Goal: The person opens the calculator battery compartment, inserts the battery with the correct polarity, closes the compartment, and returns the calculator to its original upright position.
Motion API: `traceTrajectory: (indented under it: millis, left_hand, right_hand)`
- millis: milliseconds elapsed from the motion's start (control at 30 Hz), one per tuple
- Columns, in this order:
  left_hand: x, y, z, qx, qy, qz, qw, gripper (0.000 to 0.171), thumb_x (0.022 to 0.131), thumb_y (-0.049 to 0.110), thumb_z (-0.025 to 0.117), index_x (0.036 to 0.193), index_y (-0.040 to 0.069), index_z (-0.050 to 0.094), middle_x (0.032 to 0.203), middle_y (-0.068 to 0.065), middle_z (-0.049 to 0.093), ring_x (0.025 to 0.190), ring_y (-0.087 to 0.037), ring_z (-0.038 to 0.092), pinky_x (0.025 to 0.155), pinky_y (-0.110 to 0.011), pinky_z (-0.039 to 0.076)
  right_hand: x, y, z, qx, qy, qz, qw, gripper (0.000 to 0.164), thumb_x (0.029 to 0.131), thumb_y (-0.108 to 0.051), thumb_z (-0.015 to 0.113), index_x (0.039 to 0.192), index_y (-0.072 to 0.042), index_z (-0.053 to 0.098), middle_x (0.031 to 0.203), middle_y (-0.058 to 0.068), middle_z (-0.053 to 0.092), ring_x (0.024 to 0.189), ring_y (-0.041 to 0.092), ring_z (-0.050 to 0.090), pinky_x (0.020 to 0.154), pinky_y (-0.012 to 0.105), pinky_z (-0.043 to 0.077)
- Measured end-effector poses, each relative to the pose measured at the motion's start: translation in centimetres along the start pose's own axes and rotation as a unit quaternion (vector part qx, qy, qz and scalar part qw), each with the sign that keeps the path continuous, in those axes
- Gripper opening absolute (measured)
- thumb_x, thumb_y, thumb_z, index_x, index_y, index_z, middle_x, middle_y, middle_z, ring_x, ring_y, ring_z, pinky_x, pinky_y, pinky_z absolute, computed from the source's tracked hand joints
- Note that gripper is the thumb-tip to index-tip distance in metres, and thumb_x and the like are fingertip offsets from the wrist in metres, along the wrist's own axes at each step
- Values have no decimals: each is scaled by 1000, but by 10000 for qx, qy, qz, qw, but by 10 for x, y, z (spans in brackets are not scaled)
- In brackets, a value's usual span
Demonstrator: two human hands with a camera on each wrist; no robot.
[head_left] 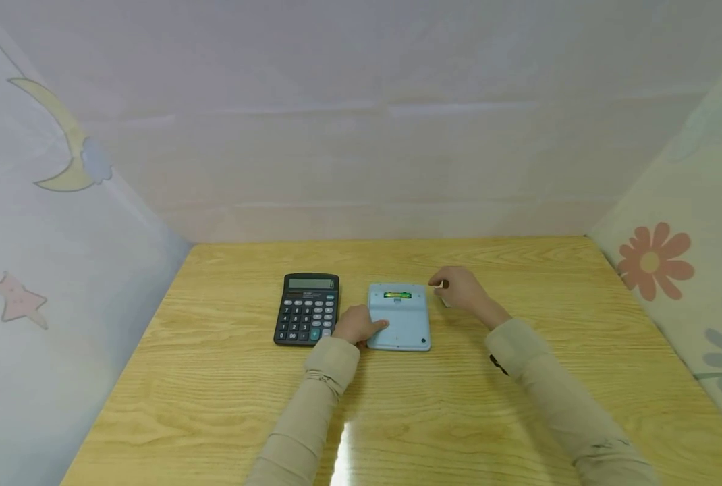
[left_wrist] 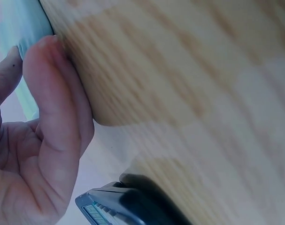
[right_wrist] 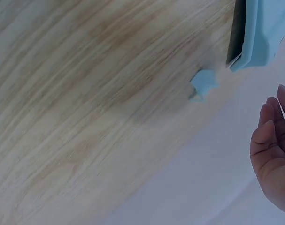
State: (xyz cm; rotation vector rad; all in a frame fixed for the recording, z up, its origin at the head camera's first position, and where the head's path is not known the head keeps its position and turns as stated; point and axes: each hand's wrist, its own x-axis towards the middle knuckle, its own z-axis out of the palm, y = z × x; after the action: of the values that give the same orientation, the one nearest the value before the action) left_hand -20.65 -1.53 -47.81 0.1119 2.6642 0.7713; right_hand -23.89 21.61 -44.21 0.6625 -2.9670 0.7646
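Note:
A light blue calculator (head_left: 399, 324) lies back side up on the table, its battery compartment uncovered and a green battery (head_left: 397, 295) inside. My left hand (head_left: 355, 325) grips the calculator's left edge, thumb across the back and fingers bent at the side. To the right of the calculator's top corner hovers my right hand (head_left: 461, 289). In the right wrist view its fingers are loosely bent, with nothing visible between them. Below that hand a small light blue battery cover (right_wrist: 203, 83) rests on the wood, apart from the calculator.
A black calculator (head_left: 308, 309) lies face up just left of my left hand, its display at the far end. The wooden table (head_left: 215, 405) meets a pale back wall (head_left: 361, 169). Printed side walls stand at left and right.

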Motion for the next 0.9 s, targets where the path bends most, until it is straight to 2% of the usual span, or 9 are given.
traceTrajectory:
  millis: [400, 633, 900]
  left_hand:
    - [3, -1, 1, 15, -112, -79, 9999, 43, 86, 41, 60, 66, 3, 56, 43, -6, 51, 32, -13, 46, 33, -24, 38]
    - [4, -2, 0, -9, -100, -68, 9999, 43, 86, 40, 60, 65, 3, 56, 42, -6, 51, 32, -14, 46, 33, -24, 38]
    - [4, -2, 1, -66, -143, -67, 9999, 44, 86, 41, 60, 63, 4, 55, 41, -5, 49, 32, -13, 45, 33, -25, 38]
  right_hand:
    - [-8, 24, -8, -514, -243, 123, 9983, 23, 78, 6, 62, 101, 4, 65, 106, 21, 60, 89, 34, 58, 75, 44, 47]
    - [-7, 34, -4, -952, -416, 256, 9943, 23, 78, 3, 65, 101, 2, 66, 110, 21, 57, 105, 41, 50, 87, 50, 41]
    - [-5, 42, 4, -1131, -423, 359, 9920, 24, 79, 0, 66, 102, -1, 67, 110, 20, 56, 102, 39, 52, 80, 47, 45]
